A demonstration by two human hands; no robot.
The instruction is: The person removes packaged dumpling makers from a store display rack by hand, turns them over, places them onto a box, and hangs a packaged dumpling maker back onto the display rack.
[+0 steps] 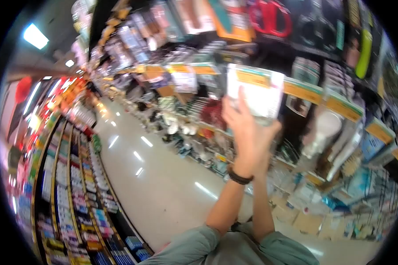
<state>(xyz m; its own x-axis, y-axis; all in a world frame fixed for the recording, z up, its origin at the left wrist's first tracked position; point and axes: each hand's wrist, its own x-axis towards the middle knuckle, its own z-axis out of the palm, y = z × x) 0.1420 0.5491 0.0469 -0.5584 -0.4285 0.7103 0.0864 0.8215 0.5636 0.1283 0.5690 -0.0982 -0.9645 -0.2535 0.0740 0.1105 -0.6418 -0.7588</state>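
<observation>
A white rectangular package is raised in front of the shelf, its face washed out by glare and its print unreadable. My left hand, with a dark band on the wrist, grips the lower left of the package, one finger stretched up across its front. My right hand is at the package's lower right corner with its thumb showing; its other fingers are mostly hidden behind my left hand. An orange price label shows at the package's top, in line with the shelf labels.
Hanging goods crowd the rack around my hands, including red-handled scissors, a lime-green tool and a white round-headed item. Cardboard boxes sit low at right. Across the shiny aisle floor stands a long stocked shelf.
</observation>
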